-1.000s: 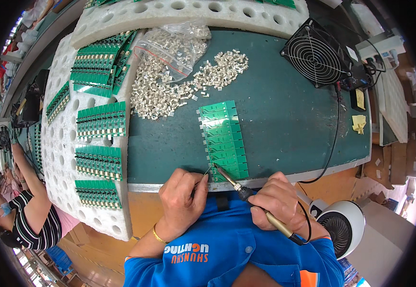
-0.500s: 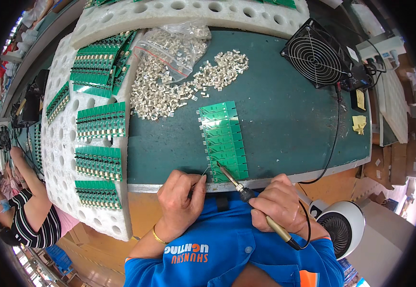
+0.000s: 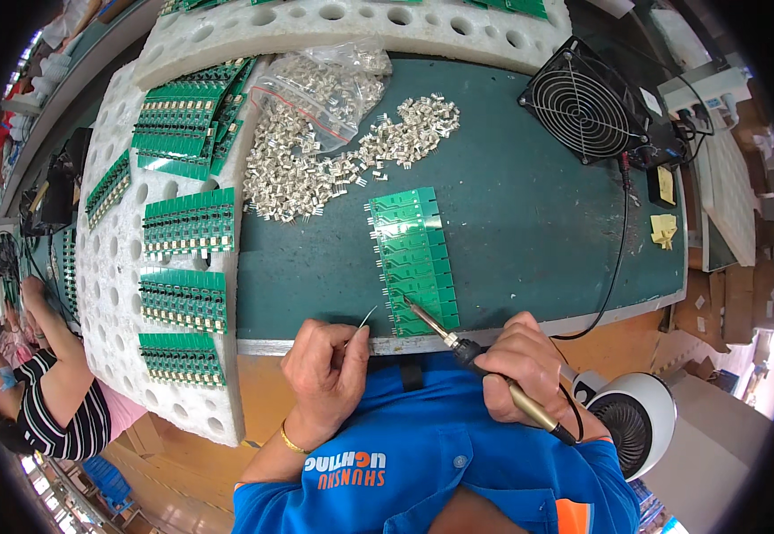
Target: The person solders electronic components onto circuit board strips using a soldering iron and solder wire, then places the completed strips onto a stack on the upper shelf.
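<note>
A green circuit board panel (image 3: 415, 258) lies on the dark green bench top, with a row of metal pins along its left edge. In my right hand (image 3: 522, 367) is a soldering iron (image 3: 469, 352), its metal tip reaching over the lower left part of the panel. My left hand (image 3: 326, 367) pinches a thin strand of solder wire (image 3: 367, 317), whose free end points up and stands apart from the panel. Both hands are at the bench's front edge. Whether the iron's tip touches the panel is hard to tell.
White connectors (image 3: 302, 182) are heaped behind the panel, beside a clear plastic bag (image 3: 324, 98) of more. White foam (image 3: 120, 276) at left carries populated boards (image 3: 182, 298). A black fan (image 3: 583, 105) stands back right; a white fan (image 3: 640, 409) is lower right. A person (image 3: 57, 383) sits at far left.
My left hand has drawn slightly back to the left, taking the solder wire away from the panel. My right hand and the iron have shifted only slightly.
</note>
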`<state>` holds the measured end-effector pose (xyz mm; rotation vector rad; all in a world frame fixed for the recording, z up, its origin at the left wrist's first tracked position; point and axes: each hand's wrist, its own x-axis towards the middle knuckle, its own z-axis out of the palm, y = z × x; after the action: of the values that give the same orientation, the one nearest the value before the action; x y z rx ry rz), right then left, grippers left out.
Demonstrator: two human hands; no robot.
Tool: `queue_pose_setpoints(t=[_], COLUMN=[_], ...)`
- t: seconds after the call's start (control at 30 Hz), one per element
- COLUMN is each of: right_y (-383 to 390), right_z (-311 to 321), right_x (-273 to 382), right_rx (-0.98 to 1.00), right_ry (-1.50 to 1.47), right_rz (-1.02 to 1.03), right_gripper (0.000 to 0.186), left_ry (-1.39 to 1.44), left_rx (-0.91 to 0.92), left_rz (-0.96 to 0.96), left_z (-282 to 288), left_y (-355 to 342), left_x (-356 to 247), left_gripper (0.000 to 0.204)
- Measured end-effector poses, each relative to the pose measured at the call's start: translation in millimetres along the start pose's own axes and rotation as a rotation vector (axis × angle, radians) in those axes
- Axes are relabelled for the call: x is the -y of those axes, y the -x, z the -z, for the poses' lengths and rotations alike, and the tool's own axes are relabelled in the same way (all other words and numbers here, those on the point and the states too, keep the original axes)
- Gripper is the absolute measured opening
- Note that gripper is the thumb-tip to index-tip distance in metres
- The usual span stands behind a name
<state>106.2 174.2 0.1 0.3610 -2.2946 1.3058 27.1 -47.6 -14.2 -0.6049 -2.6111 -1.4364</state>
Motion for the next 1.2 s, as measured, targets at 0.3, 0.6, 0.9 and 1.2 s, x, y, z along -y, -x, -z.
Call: queue_pose_setpoints(t=[0.3, 0.6, 0.9, 1.2], right_y=[10, 6, -3, 10], right_z=[1, -5, -10, -6], right_x=[-9, -11, 0, 4], right_rx=[-0.148, -0.340, -0.302, -0.248], right_ry=[-0.128, -0.230, -0.184, -0.155], right_rz=[-0.121, -0.315, -0.372, -0.219], right_gripper=[0.013, 0.023, 0.026, 0.014], left_ry=[0.097, 0.157, 0.260, 0.418], left_rx=[0.032, 0.024, 0.007, -0.032], left_rz=[-0.021, -0.042, 0.101, 0.210], left_z=[12, 15, 12, 14], left_y=[1, 1, 20, 17], left_x=[7, 16, 30, 18], left_gripper=[0.008, 0.005, 0.005, 0.010])
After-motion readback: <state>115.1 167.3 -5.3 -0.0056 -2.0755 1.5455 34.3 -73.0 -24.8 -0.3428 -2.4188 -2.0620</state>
